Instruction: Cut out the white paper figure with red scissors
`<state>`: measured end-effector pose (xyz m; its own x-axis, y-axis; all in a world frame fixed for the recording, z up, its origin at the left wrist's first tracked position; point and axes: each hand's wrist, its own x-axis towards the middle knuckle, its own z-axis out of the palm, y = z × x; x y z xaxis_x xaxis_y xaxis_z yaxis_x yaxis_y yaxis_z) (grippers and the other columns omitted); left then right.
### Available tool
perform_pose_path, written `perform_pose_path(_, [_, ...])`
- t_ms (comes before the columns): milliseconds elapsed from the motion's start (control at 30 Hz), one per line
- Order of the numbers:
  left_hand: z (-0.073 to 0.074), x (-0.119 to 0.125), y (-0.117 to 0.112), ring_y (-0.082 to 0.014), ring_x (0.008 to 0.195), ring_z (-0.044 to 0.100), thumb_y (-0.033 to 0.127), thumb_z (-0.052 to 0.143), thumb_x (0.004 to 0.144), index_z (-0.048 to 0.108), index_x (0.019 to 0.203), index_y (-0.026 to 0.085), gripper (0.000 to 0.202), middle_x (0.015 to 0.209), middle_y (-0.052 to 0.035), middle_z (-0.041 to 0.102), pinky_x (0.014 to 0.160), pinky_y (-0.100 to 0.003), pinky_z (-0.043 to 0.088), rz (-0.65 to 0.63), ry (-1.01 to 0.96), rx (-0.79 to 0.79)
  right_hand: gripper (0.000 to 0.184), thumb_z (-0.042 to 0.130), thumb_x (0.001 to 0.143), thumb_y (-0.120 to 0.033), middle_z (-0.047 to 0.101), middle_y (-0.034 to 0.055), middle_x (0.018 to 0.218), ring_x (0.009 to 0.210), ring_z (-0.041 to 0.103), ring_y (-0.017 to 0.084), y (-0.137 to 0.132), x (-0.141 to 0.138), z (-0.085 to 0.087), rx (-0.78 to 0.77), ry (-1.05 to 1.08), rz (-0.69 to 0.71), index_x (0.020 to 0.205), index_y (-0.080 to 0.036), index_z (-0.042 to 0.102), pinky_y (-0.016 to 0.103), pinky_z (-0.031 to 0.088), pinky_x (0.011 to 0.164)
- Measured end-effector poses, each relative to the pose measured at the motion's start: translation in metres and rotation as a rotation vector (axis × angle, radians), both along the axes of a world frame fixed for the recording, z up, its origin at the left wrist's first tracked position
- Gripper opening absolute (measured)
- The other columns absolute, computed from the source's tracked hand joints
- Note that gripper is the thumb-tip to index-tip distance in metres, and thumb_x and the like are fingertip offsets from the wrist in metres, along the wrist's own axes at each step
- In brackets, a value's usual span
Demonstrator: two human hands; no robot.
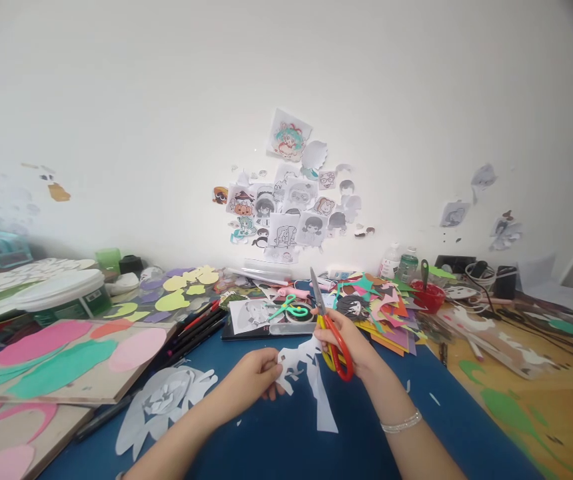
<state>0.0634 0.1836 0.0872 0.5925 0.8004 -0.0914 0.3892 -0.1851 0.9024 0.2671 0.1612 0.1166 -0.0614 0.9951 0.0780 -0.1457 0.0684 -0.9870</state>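
My left hand [254, 377] pinches the left edge of a white paper cutout [302, 353] with ragged edges and holes, held above a blue mat [266, 440]. A long paper strip [323, 407] hangs down at its right side. My right hand [351, 340] grips scissors [318, 292] with red and yellow handles, blades pointing up and away from the paper. Its thumb and fingertips also touch the cutout's right end. To the left of my left forearm lies a pile of white paper cutouts [166, 393].
Green-handled scissors [291, 308] lie on a dark tray behind my hands. Coloured paper scraps [391, 313] heap at the right, near a red bowl [427, 297]. Pens [196, 337], boards with coloured paper shapes [66, 360] and a lidded tub [61, 293] stand left. Drawings [286, 207] cover the wall.
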Motion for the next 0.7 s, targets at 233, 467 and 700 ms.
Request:
perform_pose_path(233, [-0.001,-0.005,0.000,-0.0137,0.058,0.060,0.031,0.053,0.070,0.048,0.076,0.018,0.015,0.070,-0.0007,0.065,0.053,-0.024,0.043,-0.046,-0.011,-0.008,0.050,0.076,0.056,-0.026,0.052,-0.0067,0.062,0.050,0.048,0.009,0.006,0.004,-0.006,-0.005,0.033,-0.017,0.099,-0.018,0.051,0.022,0.037,0.050])
perform_pose_path(467, [0.007,-0.008,-0.003,-0.0150,0.061,0.060,0.027,0.058,0.068,0.050,0.077,0.018,0.015,0.068,0.0014,0.061,0.055,-0.025,0.043,-0.070,0.016,0.004,0.050,0.075,0.058,-0.027,0.051,-0.0069,0.059,0.050,0.048,0.008,0.004,0.004,-0.004,-0.003,0.022,-0.016,0.101,-0.018,0.052,0.020,0.037,0.048])
perform_pose_path(700, [0.016,-0.004,-0.009,-0.0121,0.055,0.056,0.035,0.049,0.072,0.048,0.071,0.018,0.017,0.070,-0.0039,0.067,0.053,-0.024,0.040,-0.045,-0.003,-0.066,0.050,0.074,0.060,-0.026,0.051,-0.0068,0.059,0.050,0.048,0.009,0.005,0.005,-0.006,-0.007,0.021,-0.009,0.103,-0.018,0.051,0.020,0.035,0.047])
